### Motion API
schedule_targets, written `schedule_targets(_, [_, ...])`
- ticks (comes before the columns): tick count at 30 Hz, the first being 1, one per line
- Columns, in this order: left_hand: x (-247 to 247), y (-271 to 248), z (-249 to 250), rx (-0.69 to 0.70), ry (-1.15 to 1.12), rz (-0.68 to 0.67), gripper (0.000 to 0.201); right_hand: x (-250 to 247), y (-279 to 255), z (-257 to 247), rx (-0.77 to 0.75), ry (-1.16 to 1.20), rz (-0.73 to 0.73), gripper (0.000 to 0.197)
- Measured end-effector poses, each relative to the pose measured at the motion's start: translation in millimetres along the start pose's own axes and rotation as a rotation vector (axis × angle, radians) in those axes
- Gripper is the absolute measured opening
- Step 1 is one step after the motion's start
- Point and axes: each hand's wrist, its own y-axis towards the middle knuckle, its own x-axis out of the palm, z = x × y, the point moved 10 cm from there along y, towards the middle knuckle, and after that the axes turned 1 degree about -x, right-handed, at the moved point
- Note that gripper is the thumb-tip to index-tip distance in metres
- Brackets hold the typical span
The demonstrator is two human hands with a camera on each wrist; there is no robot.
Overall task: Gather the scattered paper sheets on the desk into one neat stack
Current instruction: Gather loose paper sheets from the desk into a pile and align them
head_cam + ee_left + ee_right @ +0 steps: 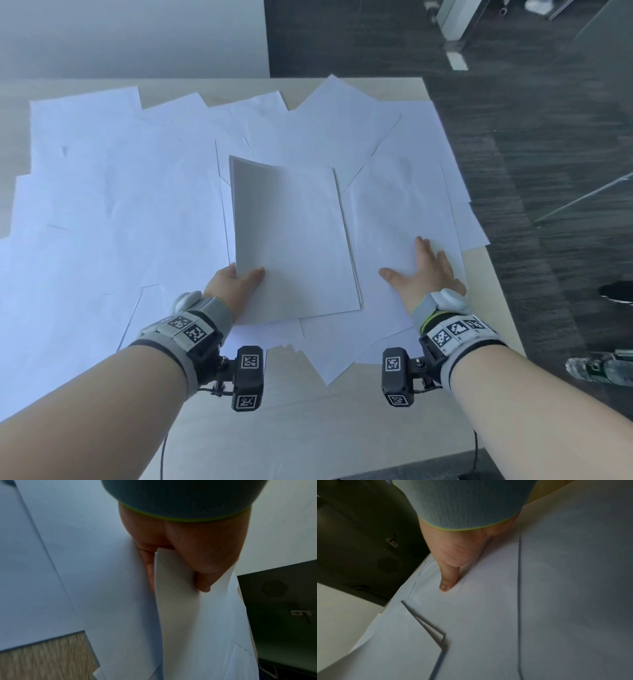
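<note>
White paper sheets [102,192] lie scattered and overlapping over most of the light wood desk [308,428]. My left hand [236,284] pinches the near left edge of a small stack of sheets [291,240] at the desk's middle, thumb on top, fingers underneath; its far left corner curls up. The left wrist view shows the thumb [204,585] pressed on that stack [197,628]. My right hand [424,274] rests flat, fingers spread, on a loose sheet [394,212] right of the stack. In the right wrist view its thumb [448,580] lies on that sheet [488,615].
Dark carpet floor [531,137] borders the desk on the right, where sheets hang over the desk edge [472,236]. A plastic bottle [596,370] and a dark shoe [616,291] sit at the right edge. A pale wall [130,34] stands behind the desk.
</note>
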Motion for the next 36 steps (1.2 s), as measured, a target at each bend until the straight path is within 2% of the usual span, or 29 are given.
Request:
schedule_targets(3, [1,0,0,0.006,-0.006,-0.002,0.012,-4,-3,-3,0.015,0.025,0.008,0.099])
schedule_targets(9, [0,-1,1,0.017,-0.010,-0.003,0.011,27,-11,-16,-0.032,-0.183,-0.163,0.130])
schedule_targets(13, [1,-2,3,0.023,-0.019,-0.005,0.009,26,-8,-14,-0.029,-0.162,-0.178,0.129])
schedule_targets(17, [1,-3,3,0.018,-0.020,-0.001,0.011,20,-8,-11,-0.047,-0.089,-0.121,0.116])
schedule_targets(21, [1,-1,3,0.019,-0.015,-0.007,0.009,4,-1,2,-0.030,-0.006,0.008,0.078])
schedule_targets(27, [2,-1,4,0.014,-0.031,-0.014,0.010,-26,4,9,0.006,0.124,0.117,0.030])
schedule_targets(29, [2,-2,5,0.016,-0.024,-0.017,0.011,-33,-5,11,-0.005,0.307,0.192,0.029])
schedule_targets(31, [3,-2,5,0.017,-0.017,-0.022,0.014,-33,-17,11,-0.024,0.507,0.238,0.039])
schedule_targets(33, [3,-1,5,0.015,-0.019,-0.030,0.016,-24,-30,5,-0.073,0.618,0.208,0.042])
schedule_targets(36, [5,-2,5,0.015,-0.025,-0.047,0.016,-5,-52,-11,-0.156,0.663,0.097,0.043])
